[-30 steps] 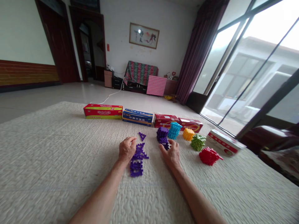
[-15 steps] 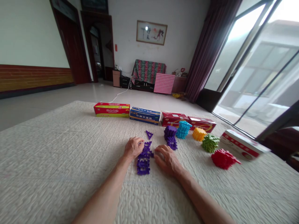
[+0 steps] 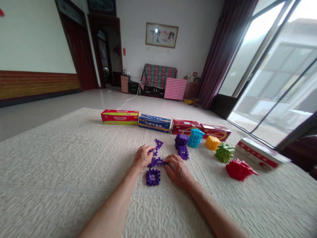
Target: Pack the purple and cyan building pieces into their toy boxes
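My left hand [image 3: 143, 156] has its fingers closed on a purple toothed piece [image 3: 155, 151], just below a purple triangle [image 3: 159, 143]. My right hand [image 3: 177, 168] pinches the right end of another purple toothed piece [image 3: 157, 162], which lies between the hands. Nearer to me, a purple square piece [image 3: 153, 177] lies flat on the cover, apart from the others. Beyond my right hand stands a purple stack [image 3: 181, 140], with purple squares [image 3: 183, 153] at its foot.
Right of the purple stack are blue [image 3: 195, 138], yellow [image 3: 212, 142], green [image 3: 225, 152] and red [image 3: 239, 169] piles. Behind stand a red-yellow box [image 3: 120, 117], a blue box [image 3: 154, 123] and two dark red boxes [image 3: 186, 127]. A white-red box [image 3: 262, 154] lies at right.
The purple pieces between my hands have moved away from the near square, leaving a gap. One piece now reaches the far triangle, and my right fingers now grip a piece's end.
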{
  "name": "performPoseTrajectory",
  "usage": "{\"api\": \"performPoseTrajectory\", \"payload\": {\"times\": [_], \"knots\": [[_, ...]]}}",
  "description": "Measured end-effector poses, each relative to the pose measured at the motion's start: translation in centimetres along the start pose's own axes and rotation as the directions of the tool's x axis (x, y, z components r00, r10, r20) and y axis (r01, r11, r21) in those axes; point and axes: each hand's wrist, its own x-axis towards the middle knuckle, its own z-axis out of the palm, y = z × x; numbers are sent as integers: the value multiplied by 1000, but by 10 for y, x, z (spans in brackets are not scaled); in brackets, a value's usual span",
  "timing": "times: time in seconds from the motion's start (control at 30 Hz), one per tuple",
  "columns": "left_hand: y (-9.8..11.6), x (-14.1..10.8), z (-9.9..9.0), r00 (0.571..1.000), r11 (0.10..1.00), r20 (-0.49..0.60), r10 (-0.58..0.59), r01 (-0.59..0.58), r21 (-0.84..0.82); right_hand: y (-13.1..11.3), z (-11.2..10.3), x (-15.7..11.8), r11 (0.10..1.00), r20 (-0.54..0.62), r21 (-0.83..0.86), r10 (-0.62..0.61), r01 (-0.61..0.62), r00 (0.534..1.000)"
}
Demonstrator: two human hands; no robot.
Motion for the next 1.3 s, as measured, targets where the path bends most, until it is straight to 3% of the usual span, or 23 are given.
{"api": "performPoseTrajectory", "payload": {"times": [0.13, 0.23, 0.37, 0.47, 0.7, 0.83, 1.0, 1.3], "knots": [[-3, 1, -11, 998, 998, -8, -68, 68, 15, 1, 1, 1, 999, -35, 2, 32, -32, 999], [-1, -1, -23, 990, 992, 72, -119, 116, 41, 2, 2, 1, 998, -49, -5, 59, -59, 997], [2, -6, -32, 980, 991, 196, -41, 15, 133, 3, 3, 1, 998, -68, -6, 62, -62, 996], [4, -10, -30, 975, 983, 220, -15, -26, 182, 3, 4, 1, 997, -92, -12, 72, -73, 993], [6, -18, -16, 989, 983, 97, -111, 95, 158, 1, 6, 1, 994, -107, -39, 100, -104, 989], [10, -25, -14, 999, 993, 37, -27, 23, 117, 0, 6, 1, 992, -112, -51, 108, -114, 988], [18, -34, -18, 996, 988, 58, 61, -68, 138, -4, 5, 1, 986, -96, -101, 120, -130, 988], [20, -33, -15, 999, 984, 17, 40, -43, 174, -9, 3, 1, 973, -82, -165, 148, -160, 986]]}}
